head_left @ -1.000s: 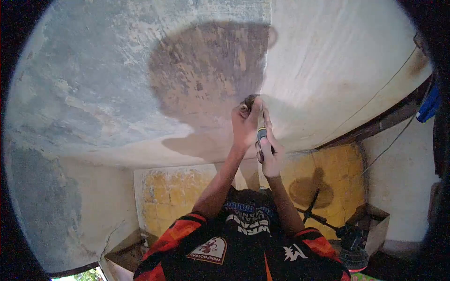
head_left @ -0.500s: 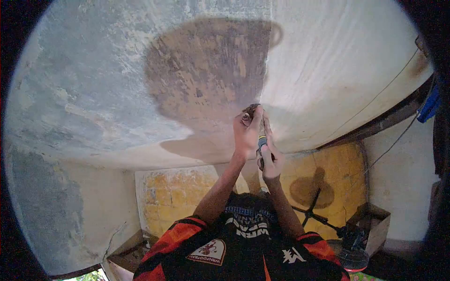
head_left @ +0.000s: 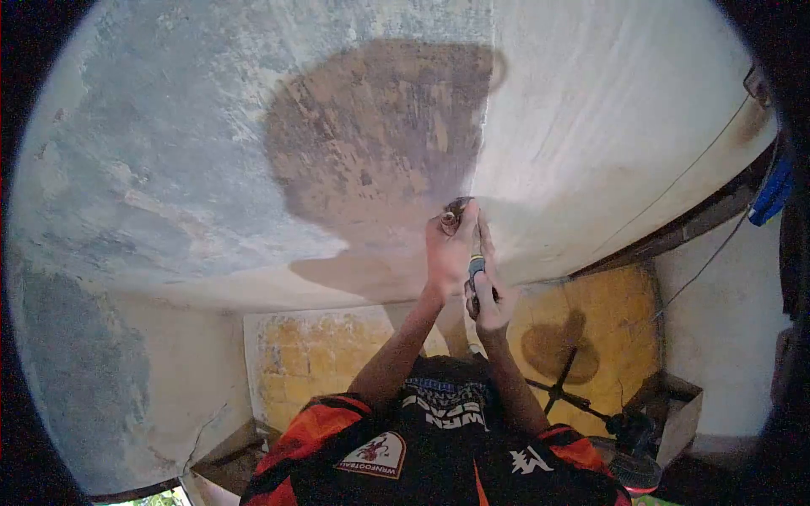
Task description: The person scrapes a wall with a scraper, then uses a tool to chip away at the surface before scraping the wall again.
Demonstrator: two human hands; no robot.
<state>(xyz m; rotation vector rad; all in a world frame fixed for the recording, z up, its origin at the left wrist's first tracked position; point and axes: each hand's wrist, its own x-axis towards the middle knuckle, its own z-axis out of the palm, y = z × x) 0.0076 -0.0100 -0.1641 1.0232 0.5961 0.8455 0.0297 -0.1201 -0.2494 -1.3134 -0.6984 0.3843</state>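
Note:
My left hand [head_left: 449, 253] is closed around the upper end of a dark tool [head_left: 476, 266], close to the wall [head_left: 557, 110]. A round, shiny end piece pokes out by the left thumb and fingers. Lower down, my right hand [head_left: 494, 305] wraps the tool's dark grip, which has a yellow band. Fingers hide much of the tool, so its exact kind cannot be made out. Both hands are near the edge between the patchy grey-blue wall area and the whiter area.
A yellow block-patterned surface [head_left: 316, 350] lies below the wall. At lower right are a fan [head_left: 633, 468], a dark stand [head_left: 557, 392] and an open box [head_left: 683, 413]. A blue item [head_left: 769, 198] hangs at right beside a cord. Another box [head_left: 215, 468] is at lower left.
Both hands and the tool appear slightly lower and to the right in the view. The surroundings shift a little too; the grip on the tool looks the same.

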